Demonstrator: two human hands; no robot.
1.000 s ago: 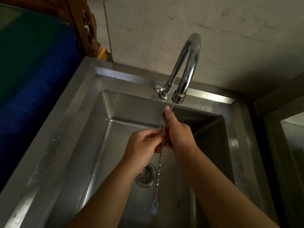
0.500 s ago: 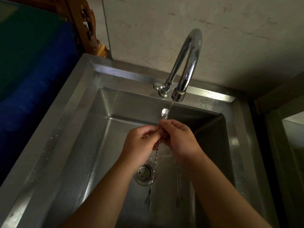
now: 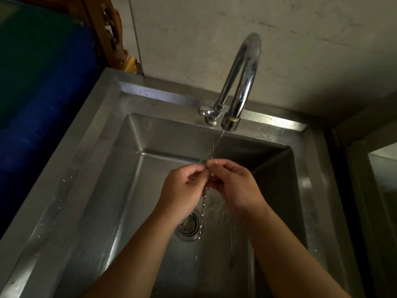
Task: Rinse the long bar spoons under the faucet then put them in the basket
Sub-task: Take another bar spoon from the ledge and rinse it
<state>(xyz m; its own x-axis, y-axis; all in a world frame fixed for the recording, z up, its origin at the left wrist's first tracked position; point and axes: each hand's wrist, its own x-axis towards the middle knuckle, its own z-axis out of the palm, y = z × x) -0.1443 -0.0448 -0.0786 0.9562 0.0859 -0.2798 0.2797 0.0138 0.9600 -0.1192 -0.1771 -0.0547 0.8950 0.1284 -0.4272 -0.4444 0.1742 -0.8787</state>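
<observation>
A thin stream of water runs from the chrome faucet (image 3: 240,82) into the steel sink (image 3: 103,168). My left hand (image 3: 184,190) and my right hand (image 3: 234,186) meet under the stream, both pinching a long twisted bar spoon (image 3: 203,207). Its shaft hangs down between my hands toward the drain, and its top end pokes up into the water. More twisted bar spoons (image 3: 232,237) hang below my right hand, about two shafts close together. No basket is in view.
The round drain strainer (image 3: 189,225) sits in the sink floor below my left wrist. A blue and green surface (image 3: 38,93) lies left of the sink, with carved wood (image 3: 111,33) behind it. A dark ledge and opening (image 3: 378,190) stand at the right.
The spoon between my hands has slid downward: its bowl, seen above my fingers half a second ago, is hidden by my fingers now. My hands sit slightly lower under the stream.
</observation>
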